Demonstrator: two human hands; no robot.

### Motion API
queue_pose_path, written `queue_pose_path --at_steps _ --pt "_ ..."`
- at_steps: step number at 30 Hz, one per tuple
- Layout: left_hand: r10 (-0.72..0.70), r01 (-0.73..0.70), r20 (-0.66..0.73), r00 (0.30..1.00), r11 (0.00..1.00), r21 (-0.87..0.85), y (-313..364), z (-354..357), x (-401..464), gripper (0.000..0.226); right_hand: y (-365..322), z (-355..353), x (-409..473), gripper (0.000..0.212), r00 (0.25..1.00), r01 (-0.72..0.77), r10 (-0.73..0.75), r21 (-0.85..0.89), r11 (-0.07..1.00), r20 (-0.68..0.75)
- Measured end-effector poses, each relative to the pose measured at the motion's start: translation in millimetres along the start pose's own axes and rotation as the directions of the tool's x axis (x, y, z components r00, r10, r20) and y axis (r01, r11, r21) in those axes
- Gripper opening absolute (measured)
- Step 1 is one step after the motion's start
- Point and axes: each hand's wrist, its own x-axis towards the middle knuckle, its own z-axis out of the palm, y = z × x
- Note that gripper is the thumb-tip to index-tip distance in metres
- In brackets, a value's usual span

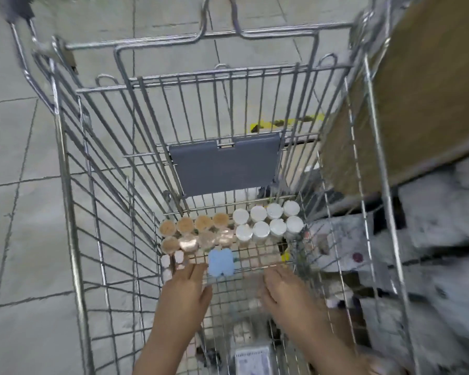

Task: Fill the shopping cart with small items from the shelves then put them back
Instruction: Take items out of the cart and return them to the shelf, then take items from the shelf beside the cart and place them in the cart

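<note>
Brown-capped jars [198, 231], white-capped jars [268, 221], blue pack [220, 262] upright on wire cart [73, 201] floor.

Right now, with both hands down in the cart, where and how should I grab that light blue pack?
Probably by its narrow middle. The light blue pack lies on the cart floor and pinches in like a waist there. Come from above with the left hand, already at its left edge, thumb on one side, fingers on the other. The brown-lidded jars behind it leave little room from the far side.

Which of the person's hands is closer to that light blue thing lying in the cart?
Left. The left hand has its fingertips right beside the light blue item, at its lower-left edge. The right hand sits farther off, below and to its right, across bare cart mesh.
</note>
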Motion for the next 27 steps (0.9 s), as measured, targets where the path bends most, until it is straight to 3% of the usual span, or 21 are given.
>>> queue_pose_path --at_steps 4,10,15,18,21,25,27 --pt "0.075 -0.078 0.047 0.996 0.995 0.054 35.5 -40.2 -44.1 0.043 1.4 -35.8 -78.4 0.036 0.997 -0.060 0.062 0.040 0.997 -0.040" --pt "0.253 -0.258 0.050 0.966 0.955 0.144 111.6 -94.6 -91.9 0.043 1.6 -81.2 -176.8 0.037 0.971 -0.097 0.136 0.194 0.976 -0.198" --pt "0.457 -0.448 -0.008 0.890 0.876 0.178 207.8 -109.9 -138.2 0.045 11.2 -111.6 -288.0 0.037 0.868 -0.211 0.285 0.217 0.953 -0.407" --pt "0.610 -0.604 0.037 0.791 0.771 0.203 269.3 -100.9 -190.7 0.044 18.0 -110.5 -375.6 0.034 0.796 -0.271 0.387 0.298 0.915 -0.465" --pt "0.774 -0.776 0.082 0.628 0.616 0.133 315.8 -80.9 -262.2 0.039 16.6 -91.6 -469.4 0.034 0.703 -0.363 0.520 0.383 0.849 -0.485" --pt "0.850 -0.873 0.284 0.444 0.481 -0.076 350.9 -30.4 -359.6 0.041 0.4 -46.0 -596.8 0.038 0.538 -0.471 0.737 0.579 0.666 -0.410" --pt "0.869 -0.909 0.387 0.308 0.389 -0.149 368.4 -14.0 -407.9 0.042 -13.7 -24.5 -656.9 0.038 0.432 -0.524 0.835 0.660 0.539 -0.339"
